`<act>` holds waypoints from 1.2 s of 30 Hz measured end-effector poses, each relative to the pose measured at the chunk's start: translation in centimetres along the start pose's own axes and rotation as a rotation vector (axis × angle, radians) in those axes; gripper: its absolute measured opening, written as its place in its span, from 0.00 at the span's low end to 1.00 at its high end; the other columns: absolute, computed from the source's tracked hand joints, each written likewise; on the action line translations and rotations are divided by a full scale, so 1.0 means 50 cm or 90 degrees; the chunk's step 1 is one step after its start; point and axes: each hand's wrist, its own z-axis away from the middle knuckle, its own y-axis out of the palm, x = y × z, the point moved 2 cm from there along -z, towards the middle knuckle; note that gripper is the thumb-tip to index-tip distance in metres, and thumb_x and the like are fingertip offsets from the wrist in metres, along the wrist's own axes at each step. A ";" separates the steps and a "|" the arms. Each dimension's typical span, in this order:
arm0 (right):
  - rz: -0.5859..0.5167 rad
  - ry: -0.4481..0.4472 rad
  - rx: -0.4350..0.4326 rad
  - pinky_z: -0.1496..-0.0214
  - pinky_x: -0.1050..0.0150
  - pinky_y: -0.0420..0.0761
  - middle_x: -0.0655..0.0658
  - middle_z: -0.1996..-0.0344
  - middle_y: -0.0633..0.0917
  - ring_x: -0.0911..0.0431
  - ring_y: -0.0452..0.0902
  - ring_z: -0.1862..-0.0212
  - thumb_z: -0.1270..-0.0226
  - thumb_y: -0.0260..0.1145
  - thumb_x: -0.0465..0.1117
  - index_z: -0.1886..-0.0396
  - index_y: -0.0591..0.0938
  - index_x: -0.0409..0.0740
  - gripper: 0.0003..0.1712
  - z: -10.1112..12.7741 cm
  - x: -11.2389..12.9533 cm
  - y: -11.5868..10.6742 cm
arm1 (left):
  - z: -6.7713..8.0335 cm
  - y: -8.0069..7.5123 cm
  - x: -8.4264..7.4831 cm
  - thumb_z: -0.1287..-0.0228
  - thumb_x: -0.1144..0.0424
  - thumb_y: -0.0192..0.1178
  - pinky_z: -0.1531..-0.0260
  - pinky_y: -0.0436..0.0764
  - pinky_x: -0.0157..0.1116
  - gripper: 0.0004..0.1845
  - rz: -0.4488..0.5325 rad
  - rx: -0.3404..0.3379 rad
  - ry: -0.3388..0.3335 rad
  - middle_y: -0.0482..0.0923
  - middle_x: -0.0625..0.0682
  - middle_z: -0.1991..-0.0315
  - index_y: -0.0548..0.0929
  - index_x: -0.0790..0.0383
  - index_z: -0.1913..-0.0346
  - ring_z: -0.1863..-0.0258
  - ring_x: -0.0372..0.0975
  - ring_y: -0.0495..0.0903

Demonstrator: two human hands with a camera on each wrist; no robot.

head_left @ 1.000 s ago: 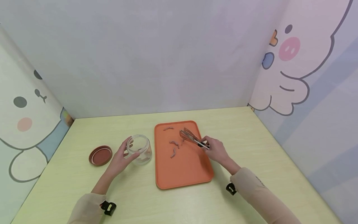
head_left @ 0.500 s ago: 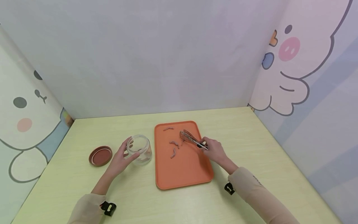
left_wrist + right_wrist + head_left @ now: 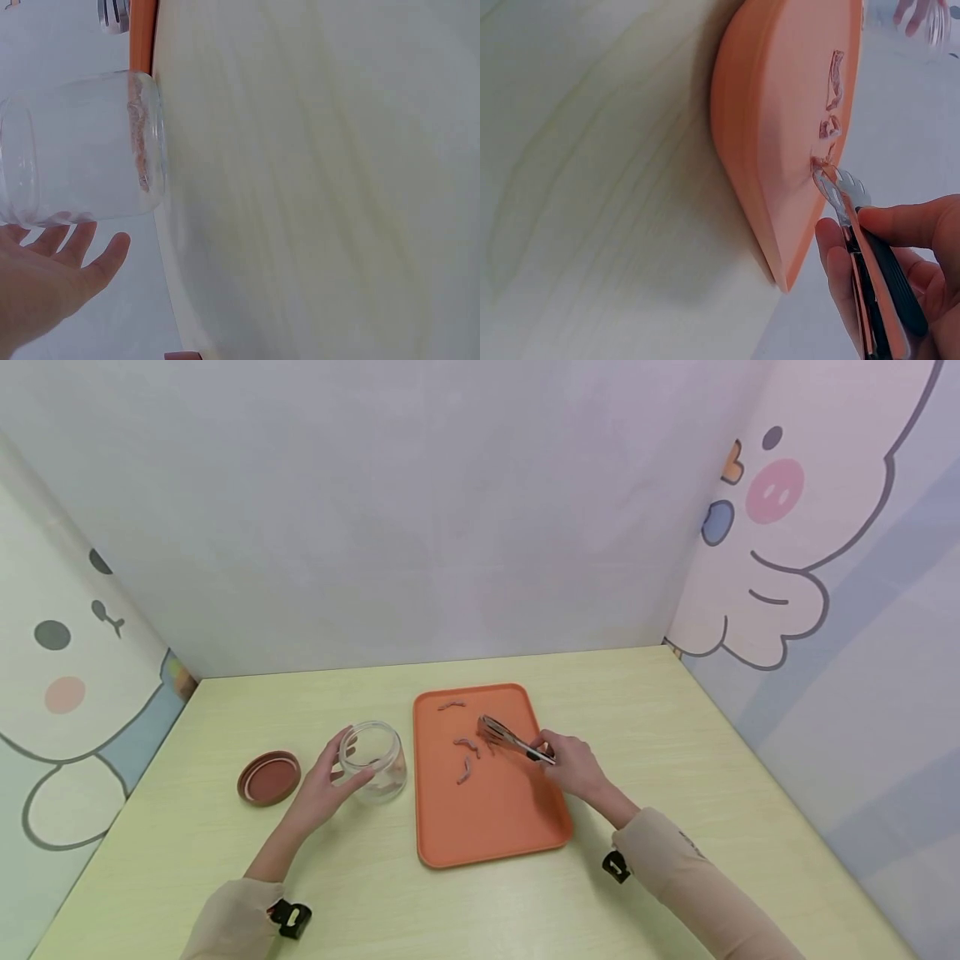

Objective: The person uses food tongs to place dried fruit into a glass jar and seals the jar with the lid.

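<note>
My right hand holds metal tongs with black grips, over the orange tray. In the right wrist view the slotted tong tips are close together at a small reddish-brown strip, like dried meat, partly hidden by them. Other such strips lie on the tray: one near the far edge, a curved one mid-tray, and one nearer me. Left of the tray stands an open glass jar with reddish pieces at its bottom. My left hand holds it, thumb in front, fingers behind.
A round brown lid lies on the pale wooden table, left of the jar. Behind the table rises a plain pale wall. Side panels carry cartoon animals.
The tongs' two arms have come together, and their tips have dropped slightly toward the strip beneath. The left hand and the jar have stayed in place.
</note>
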 end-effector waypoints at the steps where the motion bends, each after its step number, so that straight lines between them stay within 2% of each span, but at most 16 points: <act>1: -0.001 -0.002 0.000 0.84 0.66 0.65 0.54 0.85 0.73 0.59 0.64 0.85 0.50 0.61 0.29 0.64 0.77 0.43 0.12 0.001 0.000 0.000 | 0.000 0.000 0.000 0.43 0.63 0.59 0.48 0.63 0.54 0.38 0.001 0.000 0.000 0.55 0.67 0.39 0.49 0.67 0.34 0.42 0.57 0.56; 14: -0.020 -0.030 -0.008 0.83 0.66 0.65 0.53 0.83 0.73 0.60 0.63 0.84 0.50 0.61 0.28 0.64 0.77 0.44 0.13 0.006 -0.022 0.003 | 0.000 -0.001 -0.001 0.42 0.62 0.59 0.48 0.63 0.54 0.38 -0.004 0.000 -0.004 0.55 0.66 0.39 0.49 0.66 0.34 0.42 0.56 0.56; 19: -0.029 -0.023 -0.009 0.83 0.66 0.66 0.53 0.82 0.74 0.60 0.64 0.85 0.50 0.61 0.28 0.64 0.78 0.44 0.13 0.009 -0.027 0.000 | -0.001 -0.002 0.000 0.42 0.63 0.59 0.48 0.63 0.54 0.38 -0.002 -0.001 -0.002 0.55 0.66 0.39 0.50 0.66 0.34 0.42 0.56 0.56; 26: -0.054 -0.016 -0.014 0.86 0.67 0.66 0.50 0.81 0.76 0.61 0.64 0.88 0.49 0.62 0.28 0.64 0.78 0.44 0.13 0.009 -0.032 -0.011 | 0.000 -0.001 -0.001 0.42 0.63 0.59 0.49 0.63 0.54 0.38 -0.004 -0.001 0.001 0.56 0.67 0.40 0.50 0.67 0.34 0.43 0.57 0.57; 36: -0.078 -0.055 -0.038 0.88 0.68 0.67 0.53 0.84 0.76 0.63 0.67 0.89 0.48 0.63 0.29 0.64 0.79 0.43 0.11 0.007 -0.030 -0.040 | 0.001 0.000 -0.001 0.42 0.63 0.59 0.49 0.63 0.54 0.38 -0.006 -0.001 0.003 0.56 0.67 0.40 0.50 0.67 0.34 0.43 0.56 0.57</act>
